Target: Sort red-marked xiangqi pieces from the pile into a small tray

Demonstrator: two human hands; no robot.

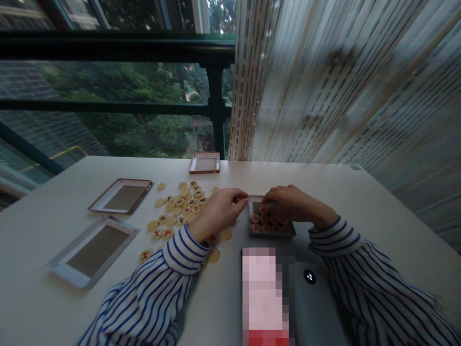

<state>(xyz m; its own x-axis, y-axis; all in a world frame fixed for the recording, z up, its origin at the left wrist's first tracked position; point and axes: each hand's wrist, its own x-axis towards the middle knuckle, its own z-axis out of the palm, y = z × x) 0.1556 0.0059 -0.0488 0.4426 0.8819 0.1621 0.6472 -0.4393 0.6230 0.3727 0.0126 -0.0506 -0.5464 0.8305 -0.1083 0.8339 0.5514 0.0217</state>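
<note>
Two rows of xiangqi pieces (265, 228) are packed in the small box (293, 234), steadied at its ten o'clock corner by the pinched left hand (219, 209); the right hand (291, 204) is curled above, grip unseen

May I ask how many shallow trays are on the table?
4: the far tray, the brown-rimmed tray and white tray at left, and the filled tray under the left hand and right hand.
</note>
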